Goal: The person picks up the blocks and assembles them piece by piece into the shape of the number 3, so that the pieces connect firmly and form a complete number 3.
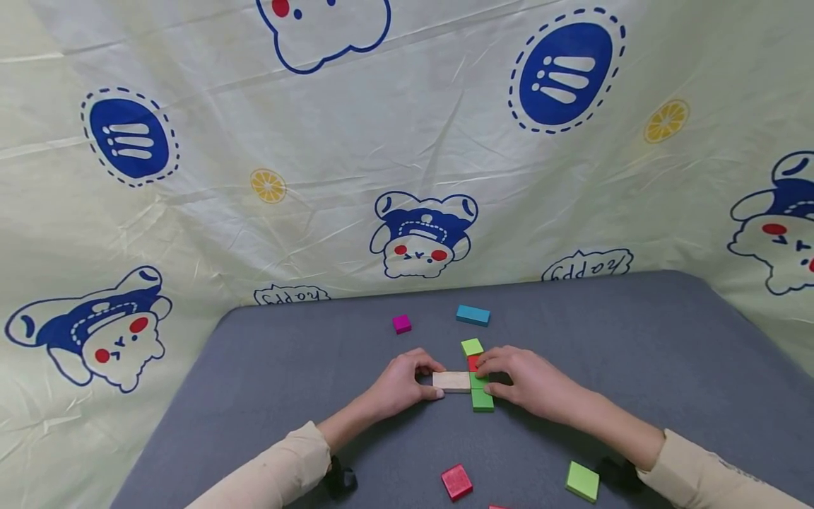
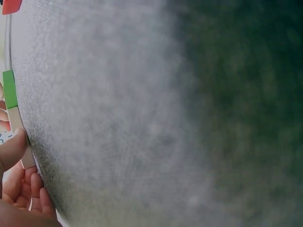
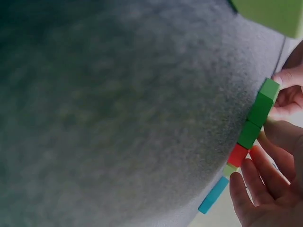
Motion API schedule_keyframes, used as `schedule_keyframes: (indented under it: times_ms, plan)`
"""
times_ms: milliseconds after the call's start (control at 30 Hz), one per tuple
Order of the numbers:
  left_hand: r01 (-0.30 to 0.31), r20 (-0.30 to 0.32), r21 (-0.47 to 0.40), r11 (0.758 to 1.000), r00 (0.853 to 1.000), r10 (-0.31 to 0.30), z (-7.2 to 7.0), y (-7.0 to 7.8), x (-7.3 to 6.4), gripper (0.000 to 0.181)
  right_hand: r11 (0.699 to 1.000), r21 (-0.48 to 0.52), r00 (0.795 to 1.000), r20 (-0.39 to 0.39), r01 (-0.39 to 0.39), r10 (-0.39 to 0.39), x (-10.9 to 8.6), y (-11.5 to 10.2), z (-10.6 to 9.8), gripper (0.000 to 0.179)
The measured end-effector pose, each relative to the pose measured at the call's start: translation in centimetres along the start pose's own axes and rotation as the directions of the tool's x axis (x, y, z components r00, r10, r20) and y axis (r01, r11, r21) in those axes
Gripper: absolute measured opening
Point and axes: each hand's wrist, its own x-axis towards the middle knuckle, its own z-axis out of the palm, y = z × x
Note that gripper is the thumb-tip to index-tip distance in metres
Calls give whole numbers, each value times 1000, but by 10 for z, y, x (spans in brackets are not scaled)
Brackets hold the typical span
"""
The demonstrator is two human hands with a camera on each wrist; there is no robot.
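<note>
A plain wooden block (image 1: 451,382) lies on the grey table with its right end against a column of small blocks. My left hand (image 1: 402,380) pinches its left end, thumb on the near side, fingers on the far side. The column holds a lime block (image 1: 472,346) at the far end, a red block (image 1: 473,363) partly hidden by fingers, then a green block (image 1: 478,381) and a nearer green block (image 1: 482,401). My right hand (image 1: 531,378) rests at the column's right side, fingertips touching the red and farther green blocks, thumb close by the green ones, its fingers loosely bent.
Behind the column lie a magenta block (image 1: 402,324) and a blue block (image 1: 473,315). Nearer me are a red block (image 1: 456,482), a lime block (image 1: 582,481) and the edge of another red piece (image 1: 499,507). A printed cloth (image 1: 343,127) hangs behind the table.
</note>
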Motion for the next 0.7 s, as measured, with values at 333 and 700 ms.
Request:
schedule_keyframes:
  times_ms: [333, 700]
  plan:
    - [-20, 8, 12, 1000, 1000, 20, 0, 1, 0, 25, 999, -8, 999, -5, -34, 34, -1, -5, 1, 22]
    - [-44, 91, -11, 999, 995, 45, -11, 2, 7, 39, 1000, -3, 1000, -6, -27, 27, -1, -4, 0, 21]
